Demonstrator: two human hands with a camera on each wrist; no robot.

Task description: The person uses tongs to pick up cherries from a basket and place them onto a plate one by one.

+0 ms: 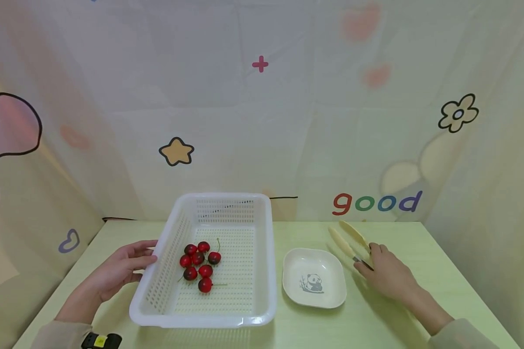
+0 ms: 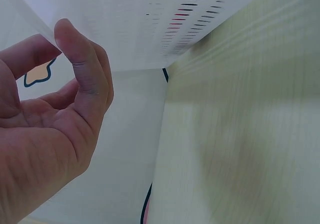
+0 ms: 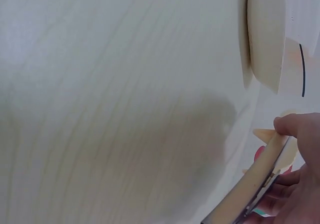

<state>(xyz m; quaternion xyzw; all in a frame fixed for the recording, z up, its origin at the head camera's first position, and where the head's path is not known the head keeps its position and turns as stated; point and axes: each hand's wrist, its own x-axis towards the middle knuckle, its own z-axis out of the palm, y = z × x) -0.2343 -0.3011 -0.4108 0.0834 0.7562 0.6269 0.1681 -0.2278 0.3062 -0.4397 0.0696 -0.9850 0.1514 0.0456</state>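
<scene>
My left hand [image 1: 122, 266] grips the left rim of a white perforated plastic basket [image 1: 268, 271] with thumb and fingers. In the left wrist view, the fingertips [image 2: 65, 31] meet the basket's edge. Several dark red cherries [image 1: 205, 271], some with stems, lie in the left half of the basket. On the right, my right hand [image 1: 388, 274] holds a pair of tongs [image 1: 342, 242] with cream-coloured tips and dark metal arms. The tips are spread apart, point toward the back, and have nothing between them. Part of the tongs' handle is hidden under the hand.
A small white square plate [image 1: 294, 264] with a panda drawing sits between the basket and the tongs. All stand on a pale green wood-grain table [image 1: 305, 329]. Behind and beside it hangs a printed curtain [image 1: 227, 121].
</scene>
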